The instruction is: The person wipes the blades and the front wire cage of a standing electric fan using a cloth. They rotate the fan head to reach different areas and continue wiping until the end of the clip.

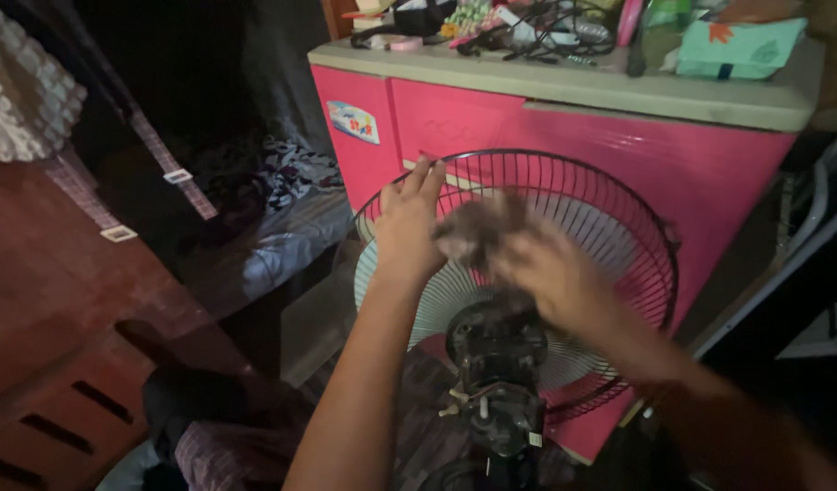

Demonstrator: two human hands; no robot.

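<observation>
Standing nearest the camera, the fan's bare motor housing (pixel 497 350) rises from the bottom edge of the view, dark and round, with small wires and fittings showing on its back; it appears to have no rear cover on. Just past it sits the round wire fan guard (pixel 564 195), its dark ribs fanning out from the motor, with pale blades (pixel 437 305) behind the ribs.

Both bare arms reach up from below to the guard. The left hand (pixel 408 223) lies flat with fingers spread against the upper left rim of the guard, seemingly steadying it so the cage does not swing. The right hand (pixel 550 277) is blurred with motion and is closed around a dark crumpled cloth (pixel 478 232), pressed to the ribs near the centre of the guard, which looks like a wiping grip.

Behind the fan stands a glossy pink cabinet (pixel 710 173) with a pale top (pixel 619 86). Along the top's far edge lies clutter: tangled black cables (pixel 550 32), a teal pouch (pixel 737 45) toward the right corner, and smaller bits too dim to tell. A small sticker (pixel 353 121) sits near the cabinet's upper left corner.

The room is dark. To the left, patterned fabric (pixel 287 195) lies heaped low beside the cabinet, a reddish wooden panel with slots (pixel 68 400) fills the lower left, and a lacy cloth (pixel 23 100) hangs at the upper left corner.
</observation>
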